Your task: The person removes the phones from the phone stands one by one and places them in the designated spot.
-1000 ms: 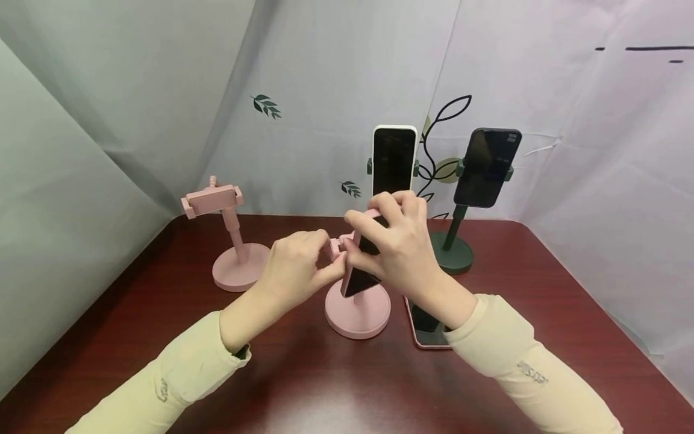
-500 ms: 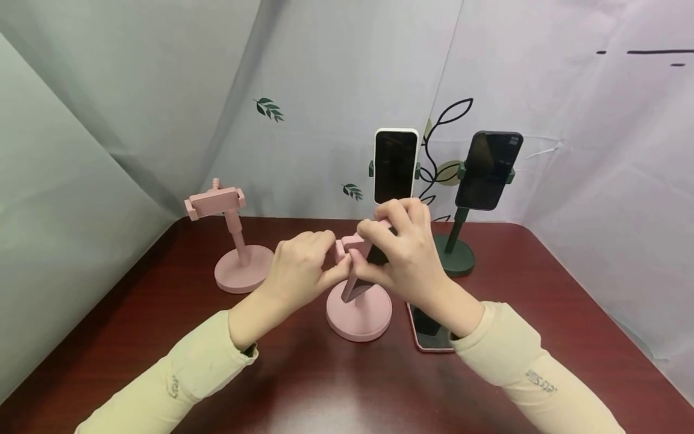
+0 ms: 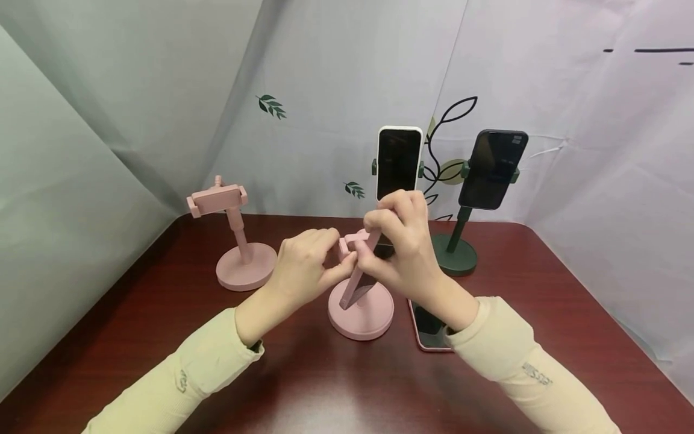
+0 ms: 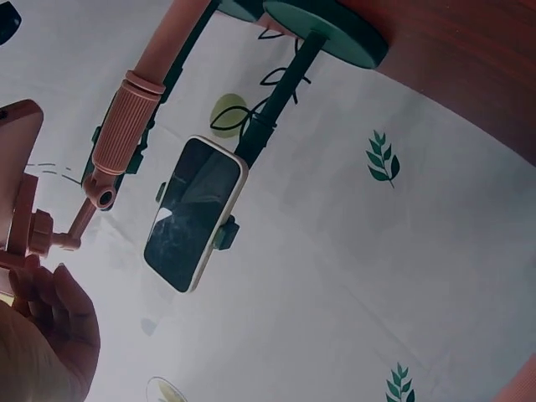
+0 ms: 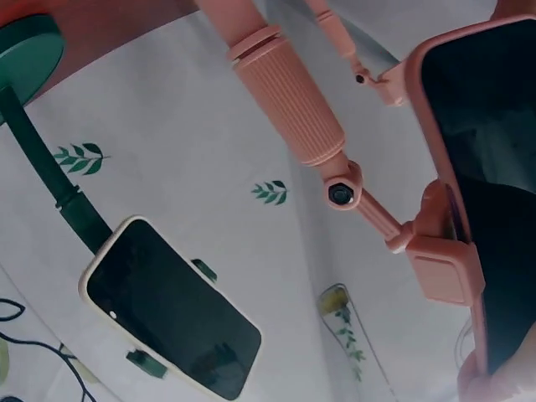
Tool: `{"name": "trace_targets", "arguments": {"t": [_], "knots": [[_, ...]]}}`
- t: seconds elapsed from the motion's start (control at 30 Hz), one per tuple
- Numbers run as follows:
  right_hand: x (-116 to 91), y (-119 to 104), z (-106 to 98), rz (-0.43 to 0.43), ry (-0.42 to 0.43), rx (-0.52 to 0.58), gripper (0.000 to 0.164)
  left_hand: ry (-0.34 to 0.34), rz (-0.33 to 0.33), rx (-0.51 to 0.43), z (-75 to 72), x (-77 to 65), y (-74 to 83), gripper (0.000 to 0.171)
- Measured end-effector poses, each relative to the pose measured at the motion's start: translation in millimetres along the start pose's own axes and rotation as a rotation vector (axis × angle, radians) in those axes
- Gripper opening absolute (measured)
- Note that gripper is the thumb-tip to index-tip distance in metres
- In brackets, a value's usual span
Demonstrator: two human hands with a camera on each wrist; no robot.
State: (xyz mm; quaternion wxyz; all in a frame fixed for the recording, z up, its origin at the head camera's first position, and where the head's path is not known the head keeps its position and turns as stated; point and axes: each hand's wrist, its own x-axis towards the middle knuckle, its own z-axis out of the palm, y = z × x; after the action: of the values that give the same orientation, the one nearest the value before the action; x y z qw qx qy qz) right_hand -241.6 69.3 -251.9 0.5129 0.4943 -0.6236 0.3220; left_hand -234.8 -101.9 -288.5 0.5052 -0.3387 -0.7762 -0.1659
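Left hand [image 3: 303, 260] pinches the clamp [image 5: 445, 270] while the right hand [image 3: 402, 248] grips the tilted phone [image 5: 486, 126], presumably bracing one against the other, above the pink base [image 3: 360, 322], with another stand [image 3: 236, 223] at its ten o'clock and a flat phone [image 3: 431, 331] at three.

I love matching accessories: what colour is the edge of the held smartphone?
The smartphone's edge is pink, clearest in the right wrist view.

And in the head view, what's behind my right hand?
A white-framed phone and its green clamp show above your right hand. The hand hides the pole beneath, plus part of the pink phone it holds.
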Motion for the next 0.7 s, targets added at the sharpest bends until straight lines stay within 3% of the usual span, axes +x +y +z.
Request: {"name": "trace_targets", "arguments": {"t": [0.1,0.23,0.43,0.53,0.7], "knots": [[-0.8,1.0,0.6,0.049,0.074,0.073,0.012,-0.006,-0.008,-0.009,0.0,-0.5,-0.1,0.026],[-1.9,1.0,-1.2,0.141,0.188,0.169,0.022,-0.018,-0.022,-0.018,0.7,-0.6,0.8,0.025],[-2.2,0.6,-6.7,0.24,0.372,0.311,0.022,-0.029,-0.089,-0.08,4.0,-0.5,3.3,0.024],[-0.5,-1.1,-12.4,0.253,0.361,0.368,0.021,-0.018,-0.102,-0.133,6.4,0.5,2.8,0.038],[-2.3,-5.1,-22.6,0.238,0.23,0.373,0.021,-0.025,-0.068,-0.194,11.6,6.1,4.7,0.043]]}}
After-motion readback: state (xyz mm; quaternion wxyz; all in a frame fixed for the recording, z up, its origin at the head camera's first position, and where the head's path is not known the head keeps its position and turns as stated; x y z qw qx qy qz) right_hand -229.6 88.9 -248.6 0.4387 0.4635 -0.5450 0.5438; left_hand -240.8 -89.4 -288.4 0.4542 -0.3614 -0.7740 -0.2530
